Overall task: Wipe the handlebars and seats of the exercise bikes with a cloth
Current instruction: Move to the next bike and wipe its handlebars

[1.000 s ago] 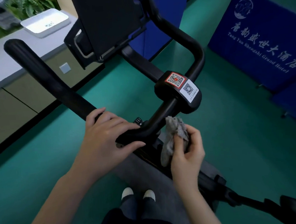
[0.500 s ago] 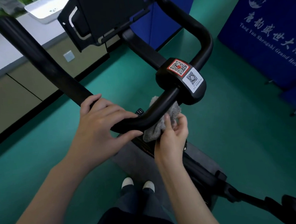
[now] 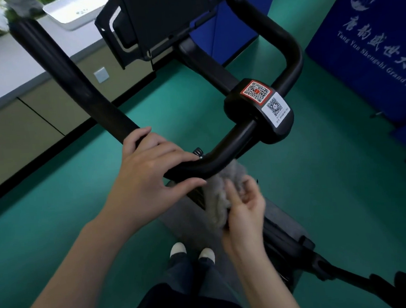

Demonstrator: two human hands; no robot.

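Looping across the view, the black handlebar (image 3: 77,83) is rigid and fixed, so it should take firm rubbing. Its near bend is gripped by the left hand (image 3: 150,174), fingers over, thumb under. Just below that bend, the right hand (image 3: 245,213) bunches the grey cloth (image 3: 218,196), which looks soft and light; fingers curl loosely on it, best held as a wad.

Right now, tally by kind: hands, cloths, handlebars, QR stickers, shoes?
hands: 2, left hand, right hand
cloth: 1
handlebar: 1
QR stickers: 2
shoes: 2
Total: 8
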